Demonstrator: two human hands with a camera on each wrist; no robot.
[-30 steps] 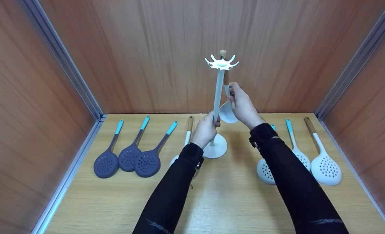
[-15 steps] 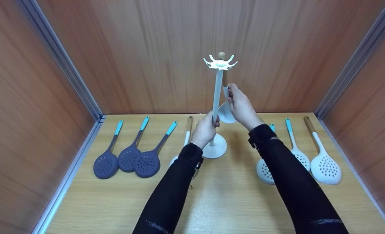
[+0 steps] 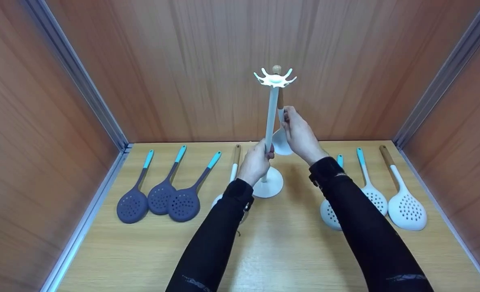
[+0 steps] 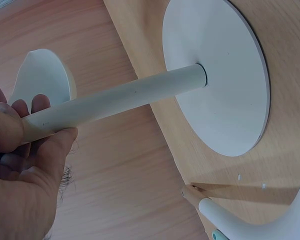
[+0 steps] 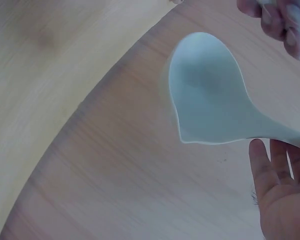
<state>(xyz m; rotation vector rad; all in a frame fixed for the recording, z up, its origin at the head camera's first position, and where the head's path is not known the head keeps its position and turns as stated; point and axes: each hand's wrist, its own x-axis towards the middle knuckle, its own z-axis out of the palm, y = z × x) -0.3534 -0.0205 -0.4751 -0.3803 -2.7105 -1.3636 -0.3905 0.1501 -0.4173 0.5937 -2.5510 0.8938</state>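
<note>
My left hand (image 3: 255, 162) grips the pole (image 3: 271, 115) of a white utensil stand, below its crown of curved hooks (image 3: 275, 80). The stand's round base (image 4: 225, 90) is at the table in the left wrist view. Beside the pole, my right hand (image 3: 303, 136) pinches the neck of a white ladle (image 5: 205, 95) with a wooden handle. The ladle hangs bowl down, its handle rising behind the hooks, which hide part of it. A round wooden end (image 3: 277, 69) shows above the crown. In the right wrist view the bowl has a pointed lip.
Several dark skimmers with turquoise handles (image 3: 183, 204) lie at left. At right lie white skimmers (image 3: 373, 196) and a wooden-handled slotted turner (image 3: 407, 211), partly behind my right sleeve. Another white, wooden-handled utensil (image 3: 234, 168) is mostly under my left arm. Wooden panels surround the table.
My right hand and the ladle have shifted slightly left and down, closer to the pole. My left hand keeps its grip on the stand.
</note>
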